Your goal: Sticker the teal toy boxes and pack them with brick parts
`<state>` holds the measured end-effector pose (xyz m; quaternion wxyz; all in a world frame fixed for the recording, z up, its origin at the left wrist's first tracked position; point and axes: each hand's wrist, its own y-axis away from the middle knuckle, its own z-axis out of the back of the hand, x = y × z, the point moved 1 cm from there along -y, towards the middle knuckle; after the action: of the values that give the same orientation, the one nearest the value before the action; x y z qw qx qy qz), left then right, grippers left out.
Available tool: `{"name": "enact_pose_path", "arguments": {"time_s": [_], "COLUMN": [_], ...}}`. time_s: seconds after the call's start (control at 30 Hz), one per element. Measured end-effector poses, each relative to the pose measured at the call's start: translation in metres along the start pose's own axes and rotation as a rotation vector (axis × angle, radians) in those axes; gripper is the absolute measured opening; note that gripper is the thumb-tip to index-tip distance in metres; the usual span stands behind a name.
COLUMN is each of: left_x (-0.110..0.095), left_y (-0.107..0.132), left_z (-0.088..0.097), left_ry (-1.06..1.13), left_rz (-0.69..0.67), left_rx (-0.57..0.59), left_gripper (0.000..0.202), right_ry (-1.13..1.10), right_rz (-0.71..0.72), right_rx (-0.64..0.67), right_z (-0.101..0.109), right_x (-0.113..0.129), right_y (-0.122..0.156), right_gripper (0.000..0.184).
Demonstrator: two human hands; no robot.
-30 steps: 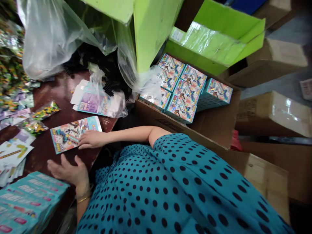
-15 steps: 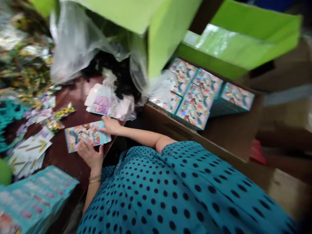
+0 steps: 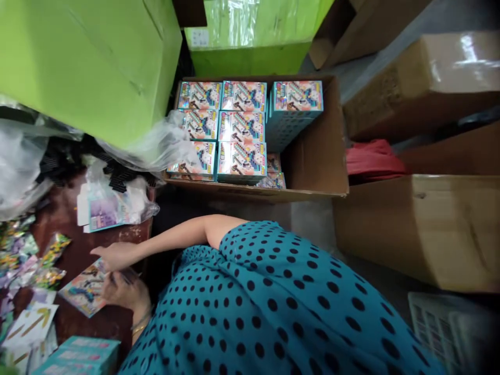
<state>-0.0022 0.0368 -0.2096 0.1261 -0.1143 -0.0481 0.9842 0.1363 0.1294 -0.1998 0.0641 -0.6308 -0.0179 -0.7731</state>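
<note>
A small printed carton (image 3: 86,289), with picture print on its upper face, is between my hands, low over the dark red table. My right hand (image 3: 117,256) grips its upper edge, the thumb side sticking out to the left. My left hand (image 3: 127,292), with a bracelet at the wrist, is closed on its near end, fingers curled over the face. Left of the carton lie small colourful sachets (image 3: 52,260) and a stack of white cards (image 3: 29,325). Turquoise cartons (image 3: 82,354) stand below.
A large cardboard box (image 3: 312,161) at the upper middle holds rows of printed cartons (image 3: 242,159). Green boxes (image 3: 250,57) stand behind it. An opened purple-printed carton (image 3: 105,208) and clear plastic (image 3: 23,166) lie on the table. Brown boxes (image 3: 375,229) stand at right.
My view has swung to the right, bringing the large box to the middle. The carton has turned, and my hands have come closer together on it.
</note>
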Motion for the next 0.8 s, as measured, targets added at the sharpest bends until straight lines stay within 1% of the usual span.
{"name": "enact_pose_path", "arguments": {"time_s": [0.07,0.1,0.17,0.2,0.23,0.27,0.3,0.33,0.4,0.43,0.5,0.53,0.6,0.63,0.7,0.77,0.8], "left_x": [0.006,0.01,0.02,0.024,0.028,0.031,0.033,0.035,0.035,0.035,0.034,0.034,0.034,0.036,0.04,0.045,0.047], "left_y": [-0.005,-0.008,-0.01,-0.01,-0.008,-0.007,-0.005,-0.005,-0.005,-0.005,-0.003,-0.001,0.005,0.008,0.012,0.014,0.015], "left_z": [0.006,0.008,0.012,0.015,0.019,0.022,0.026,0.03,0.037,0.039,0.043,0.045,0.05,0.053,0.063,0.073,0.078], "left_ry": [0.092,0.122,0.145,0.151,0.154,0.18,0.281,0.384,0.556,0.629,0.732,0.767,0.811,0.828,0.866,0.909,0.928], "left_rz": [0.002,0.016,0.068,0.115,0.17,0.211,0.247,0.297,0.416,0.453,0.528,0.558,0.607,0.626,0.658,0.693,0.709], "left_rx": [-0.144,-0.21,-0.232,-0.249,-0.286,-0.296,-0.276,-0.285,-0.374,-0.402,-0.457,-0.484,-0.536,-0.555,-0.563,-0.553,-0.547], "left_gripper": [0.043,0.039,0.041,0.045,0.048,0.051,0.054,0.056,0.061,0.061,0.059,0.058,0.054,0.052,0.05,0.047,0.046], "right_ry": [0.005,-0.007,-0.041,-0.062,-0.082,-0.104,-0.122,-0.135,-0.178,-0.196,-0.169,-0.107,0.103,0.235,0.5,0.698,0.755], "right_rz": [0.052,0.041,-0.01,-0.031,-0.033,-0.028,-0.015,-0.002,0.039,0.055,0.074,0.086,0.137,0.177,0.267,0.349,0.381], "right_rx": [0.052,0.053,0.07,0.075,0.066,0.06,0.063,0.076,0.124,0.148,0.164,0.154,0.126,0.128,0.188,0.287,0.332], "right_z": [0.006,0.01,0.016,0.017,0.017,0.015,0.013,0.012,0.01,0.011,0.014,0.015,0.013,0.008,-0.009,-0.036,-0.052], "right_x": [0.003,0.004,0.005,0.006,0.008,0.01,0.013,0.015,0.016,0.016,0.011,0.008,0.001,-0.001,-0.004,-0.002,0.0], "right_y": [0.013,0.019,0.032,0.037,0.04,0.041,0.04,0.038,0.028,0.02,-0.004,-0.021,-0.062,-0.085,-0.133,-0.177,-0.195], "right_gripper": [0.06,0.062,0.066,0.065,0.061,0.057,0.053,0.05,0.05,0.049,0.049,0.047,0.042,0.039,0.036,0.039,0.041]}}
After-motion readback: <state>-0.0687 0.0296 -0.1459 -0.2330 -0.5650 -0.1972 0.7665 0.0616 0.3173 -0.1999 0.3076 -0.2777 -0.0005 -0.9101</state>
